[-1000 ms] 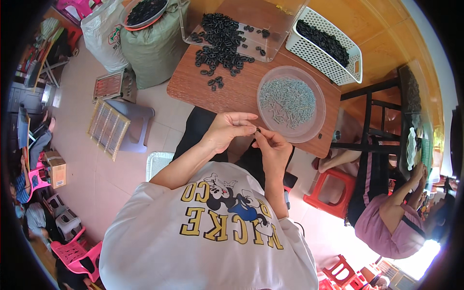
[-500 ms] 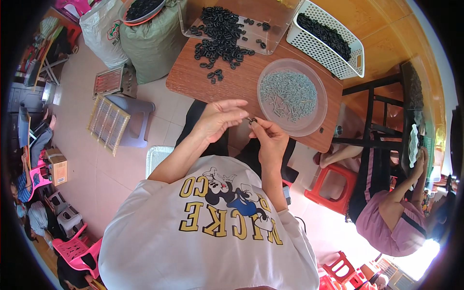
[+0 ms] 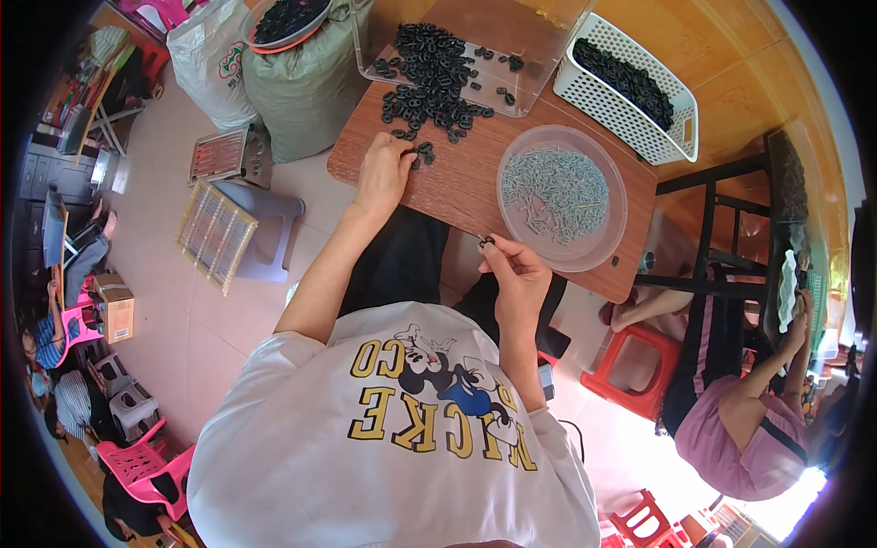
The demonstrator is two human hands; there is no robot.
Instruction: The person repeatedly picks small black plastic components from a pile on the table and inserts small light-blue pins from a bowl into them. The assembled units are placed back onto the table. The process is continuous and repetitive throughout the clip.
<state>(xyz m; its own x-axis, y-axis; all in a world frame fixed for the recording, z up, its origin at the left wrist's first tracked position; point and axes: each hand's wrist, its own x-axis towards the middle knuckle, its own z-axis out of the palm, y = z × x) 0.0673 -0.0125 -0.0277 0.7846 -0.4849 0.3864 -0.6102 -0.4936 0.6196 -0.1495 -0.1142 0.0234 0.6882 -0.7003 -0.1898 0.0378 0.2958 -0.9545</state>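
1 table (image 3: 457,190): 1 clear bin (image 3: 534,73) w/ uncountable heap (image 3: 429,78) at far edge, 1 wht basket (image 3: 612,110) far R corner, 1 tub (image 3: 571,256) of screws (image 3: 557,192) nr R end. 1 blk piece (image 3: 487,242), small, roundish, detail too tiny, pinched in R hand (image 3: 519,279) by near edge. L hand (image 3: 385,172) at few loose pcs (image 3: 425,153), nr L front corner; can't tell if gripping.
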